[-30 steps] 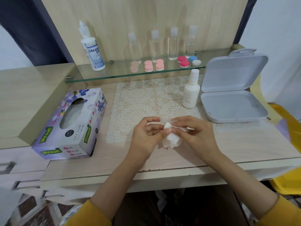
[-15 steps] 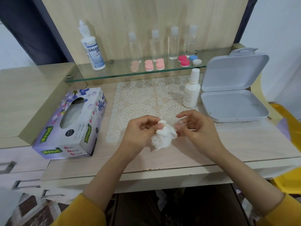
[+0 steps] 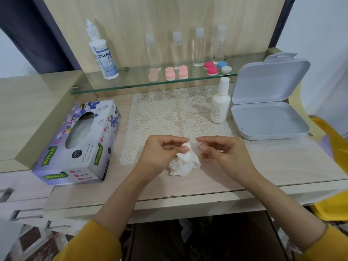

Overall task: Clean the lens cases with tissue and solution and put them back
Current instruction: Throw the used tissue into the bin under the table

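Note:
My left hand (image 3: pixel 160 153) pinches a crumpled white tissue (image 3: pixel 183 163) between thumb and fingers, just above the desk. Close to its right, my right hand (image 3: pixel 222 153) pinches a small clear lens case (image 3: pixel 202 145) at the fingertips; the case is mostly hidden and hard to make out. A white solution bottle (image 3: pixel 219 102) stands upright on the lace mat (image 3: pixel 169 113). On the glass shelf (image 3: pixel 131 83) sit pink lens cases (image 3: pixel 176 72), red ones (image 3: pixel 211 67) and a blue and white one (image 3: pixel 224 66).
A tissue box (image 3: pixel 75 144) lies at the left. An open grey box (image 3: pixel 267 102) sits at the right. A large solution bottle (image 3: pixel 102 53) and several clear bottles (image 3: pixel 198 48) stand on the shelf. A yellow object (image 3: pixel 333 147) is at the far right.
My hands have drawn apart. The tissue came away from the case and now hangs loosely from my left hand, while my right hand keeps the case.

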`<action>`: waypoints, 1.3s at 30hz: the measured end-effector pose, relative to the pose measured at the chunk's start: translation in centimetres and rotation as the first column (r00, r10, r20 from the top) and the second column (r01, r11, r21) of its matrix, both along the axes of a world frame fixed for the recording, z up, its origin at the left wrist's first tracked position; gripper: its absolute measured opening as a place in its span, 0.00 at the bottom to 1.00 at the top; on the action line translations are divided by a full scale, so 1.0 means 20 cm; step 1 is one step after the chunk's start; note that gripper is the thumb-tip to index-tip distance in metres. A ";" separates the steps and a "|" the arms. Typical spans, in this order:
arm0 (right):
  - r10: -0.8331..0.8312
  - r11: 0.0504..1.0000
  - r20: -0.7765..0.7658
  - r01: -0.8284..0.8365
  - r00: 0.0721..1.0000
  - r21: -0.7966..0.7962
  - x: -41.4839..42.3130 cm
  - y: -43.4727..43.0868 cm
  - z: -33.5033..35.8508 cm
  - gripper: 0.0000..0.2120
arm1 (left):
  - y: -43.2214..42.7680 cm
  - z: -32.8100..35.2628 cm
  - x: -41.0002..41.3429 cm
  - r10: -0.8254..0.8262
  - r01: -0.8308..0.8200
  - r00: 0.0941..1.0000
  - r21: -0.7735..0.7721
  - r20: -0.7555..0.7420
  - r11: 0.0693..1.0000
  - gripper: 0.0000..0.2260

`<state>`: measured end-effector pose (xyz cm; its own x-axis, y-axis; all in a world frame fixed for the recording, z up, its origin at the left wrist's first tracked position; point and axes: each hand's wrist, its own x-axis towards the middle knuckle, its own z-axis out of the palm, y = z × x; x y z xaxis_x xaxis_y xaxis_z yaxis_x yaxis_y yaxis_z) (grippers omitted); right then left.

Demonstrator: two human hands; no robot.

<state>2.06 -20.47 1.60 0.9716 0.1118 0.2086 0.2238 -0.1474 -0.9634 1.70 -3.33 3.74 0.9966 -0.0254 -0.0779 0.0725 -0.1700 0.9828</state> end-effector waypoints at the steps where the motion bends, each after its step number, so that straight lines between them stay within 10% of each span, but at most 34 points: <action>1: 0.003 1.000 -0.006 -0.003 1.000 0.001 0.00 0.00 0.00 0.13 | 0.00 0.00 0.00 0.002 -0.002 1.000 0.002 -0.003 1.000 0.10; 31: -0.013 1.000 -0.003 0.012 1.000 -0.015 -0.01 0.04 0.03 0.13 | -0.03 -0.01 -0.03 0.129 -0.126 0.991 -0.082 0.033 0.989 0.07; 39: -0.023 1.000 -0.200 0.026 0.980 0.011 -0.03 0.09 0.04 0.33 | -0.05 0.00 -0.07 0.037 -0.023 0.998 -0.227 0.059 0.974 0.07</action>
<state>1.55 -18.71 2.34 0.9962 0.0860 0.0114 0.0232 -0.1368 -0.9903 0.38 -4.39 3.80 0.9999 -0.0056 -0.0113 0.0116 0.0587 0.9982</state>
